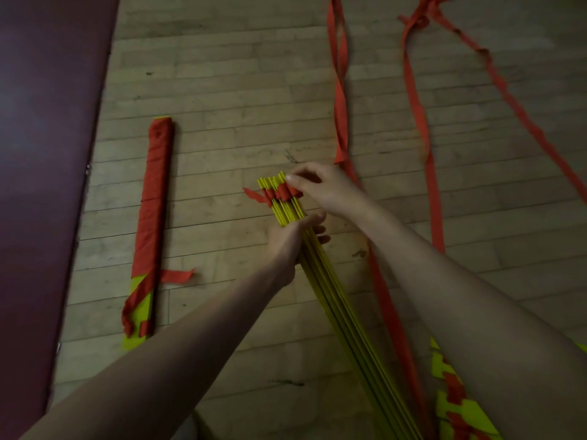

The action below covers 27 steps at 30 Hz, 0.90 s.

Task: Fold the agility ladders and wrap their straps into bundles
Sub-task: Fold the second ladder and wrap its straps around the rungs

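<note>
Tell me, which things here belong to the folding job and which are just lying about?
In the job: yellow rung stack, gripped by the left hand; its red strap loops, pinched by the right hand; loose red straps on the floor; wrapped bundle, already done; another ladder, lower right.
Just lying about: purple mat, far left.

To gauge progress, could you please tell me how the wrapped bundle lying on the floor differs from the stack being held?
The floor bundle is wound in red strap along most of its length; the held stack shows bare yellow rungs, strap only near its top. The floor bundle lies flat, untouched; the held stack is tilted, gripped by the left hand, pinched on top by the right hand. Both are yellow with red strap.
</note>
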Motion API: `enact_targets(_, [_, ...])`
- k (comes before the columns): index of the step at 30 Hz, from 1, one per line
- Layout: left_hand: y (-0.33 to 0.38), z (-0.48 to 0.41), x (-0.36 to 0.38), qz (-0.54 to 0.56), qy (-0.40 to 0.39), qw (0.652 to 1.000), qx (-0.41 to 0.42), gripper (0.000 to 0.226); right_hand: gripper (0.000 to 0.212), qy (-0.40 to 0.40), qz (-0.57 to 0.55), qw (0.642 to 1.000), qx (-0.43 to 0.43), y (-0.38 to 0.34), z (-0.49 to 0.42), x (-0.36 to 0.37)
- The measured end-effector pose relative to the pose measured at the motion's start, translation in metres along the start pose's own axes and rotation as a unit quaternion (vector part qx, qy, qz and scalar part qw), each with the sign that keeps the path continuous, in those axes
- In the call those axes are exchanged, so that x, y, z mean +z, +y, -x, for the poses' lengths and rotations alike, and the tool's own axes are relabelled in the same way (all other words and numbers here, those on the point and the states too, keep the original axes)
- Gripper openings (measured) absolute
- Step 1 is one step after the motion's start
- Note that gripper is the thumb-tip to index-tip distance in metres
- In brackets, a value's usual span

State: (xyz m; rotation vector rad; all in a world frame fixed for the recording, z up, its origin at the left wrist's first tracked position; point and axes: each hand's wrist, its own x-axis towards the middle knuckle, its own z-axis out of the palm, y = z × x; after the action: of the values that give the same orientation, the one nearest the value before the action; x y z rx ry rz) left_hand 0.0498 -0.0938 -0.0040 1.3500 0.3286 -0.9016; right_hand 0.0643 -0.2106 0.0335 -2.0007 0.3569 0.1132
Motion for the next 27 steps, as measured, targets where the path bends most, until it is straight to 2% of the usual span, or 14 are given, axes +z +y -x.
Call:
enact_targets(2, [-0.002,-0.002,0.0,0.002,0.008,1.0,0.0,0.023,0.022,-0.016,0.067,0.998,-0.012,0.001,0.003,-0.005])
enact_targets(5, [-0.003,-0.004,0.002,-0.003,0.014,1.0,0.002,0.027,0.014,-0.002,0.122,0.992,-0.04,-0.003,0.002,-0.008])
enact_targets(8, [-0.008,-0.007,0.006,-0.01,0.029,1.0,0.004,0.022,0.021,-0.002,0.153,0.987,-0.049,-0.01,0.0,-0.011])
enact_targets(12, [-0.016,-0.008,0.008,-0.01,0.046,0.999,0.002,0.011,0.026,-0.006,0.084,0.996,-0.034,-0.017,0.001,-0.014])
enact_targets(17, [-0.021,-0.013,-0.008,0.0,0.036,0.999,-0.037,0.024,0.026,-0.009,-0.048,0.997,-0.067,-0.026,0.006,-0.03])
enact_targets(21, [-0.023,-0.017,-0.014,0.007,0.021,0.998,-0.053,0.019,0.023,-0.018,-0.105,0.992,-0.072,-0.025,0.017,-0.033])
enact_targets(24, [-0.024,-0.02,-0.019,0.002,0.011,0.998,-0.06,0.015,0.016,-0.041,-0.12,0.989,-0.074,-0.024,0.023,-0.033])
enact_targets(27, [-0.021,-0.018,-0.02,-0.003,-0.021,0.998,-0.064,0.027,0.014,-0.06,-0.115,0.989,-0.071,-0.022,0.024,-0.028])
